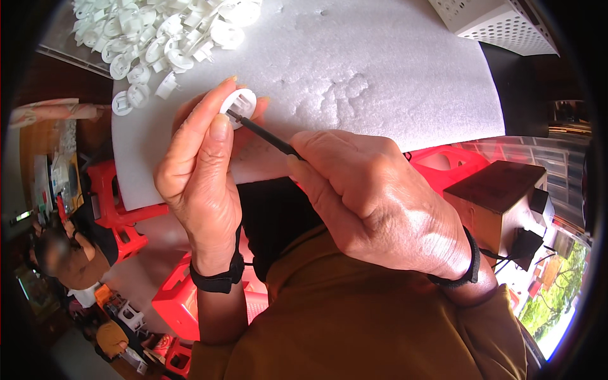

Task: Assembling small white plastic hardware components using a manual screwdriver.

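White plastic ring part [240,104], round with a central opening, was pinched between the thumb and fingertips of the left hand [201,171], held above the near edge of the white foam sheet [380,82]. A thin black tool [263,132] was gripped in the closed right hand [373,196], its tip touching the ring part at the lower left of the opening. Both hands were closed on their items, and each wrist carried 1 black band.

Beyond the ring part, at the far left corner of the foam sheet, lay a heap of similar white plastic parts [164,38], several spilled loose toward the sheet's left edge. At the far right of the foam sheet stood a white perforated box [500,25]. Below the sheet's near edge, red plastic stools [117,196] were visible, and a brown wooden box [500,190] sat to the right.
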The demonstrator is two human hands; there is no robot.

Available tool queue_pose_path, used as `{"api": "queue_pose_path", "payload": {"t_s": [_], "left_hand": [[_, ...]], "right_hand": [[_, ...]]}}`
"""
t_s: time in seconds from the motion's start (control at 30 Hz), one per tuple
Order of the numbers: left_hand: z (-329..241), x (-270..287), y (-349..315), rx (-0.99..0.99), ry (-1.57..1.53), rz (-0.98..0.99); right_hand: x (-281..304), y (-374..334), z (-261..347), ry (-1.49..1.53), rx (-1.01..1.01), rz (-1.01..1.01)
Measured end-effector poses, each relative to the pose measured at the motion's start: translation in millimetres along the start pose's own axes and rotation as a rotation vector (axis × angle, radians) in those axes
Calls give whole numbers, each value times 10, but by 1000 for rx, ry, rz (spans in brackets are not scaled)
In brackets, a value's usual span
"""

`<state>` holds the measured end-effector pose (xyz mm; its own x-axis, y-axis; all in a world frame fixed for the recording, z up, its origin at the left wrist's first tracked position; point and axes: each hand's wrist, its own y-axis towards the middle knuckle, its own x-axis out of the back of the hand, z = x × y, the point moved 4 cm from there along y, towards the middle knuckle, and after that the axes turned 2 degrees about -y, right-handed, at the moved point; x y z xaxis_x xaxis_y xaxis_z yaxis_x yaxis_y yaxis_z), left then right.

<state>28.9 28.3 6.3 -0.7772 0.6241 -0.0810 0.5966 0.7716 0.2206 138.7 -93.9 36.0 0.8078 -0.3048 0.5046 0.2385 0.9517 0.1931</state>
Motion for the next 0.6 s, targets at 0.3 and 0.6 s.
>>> {"api": "queue_pose_path", "payload": {"t_s": [0.3, 0.6], "left_hand": [[-33, -1, 24, 13, -100, -67], [-23, 7, 9, -17, -81, -44]], "right_hand": [[63, -51, 93, -76, -41, 22], [44, -24, 93, -139, -69, -16]]}}
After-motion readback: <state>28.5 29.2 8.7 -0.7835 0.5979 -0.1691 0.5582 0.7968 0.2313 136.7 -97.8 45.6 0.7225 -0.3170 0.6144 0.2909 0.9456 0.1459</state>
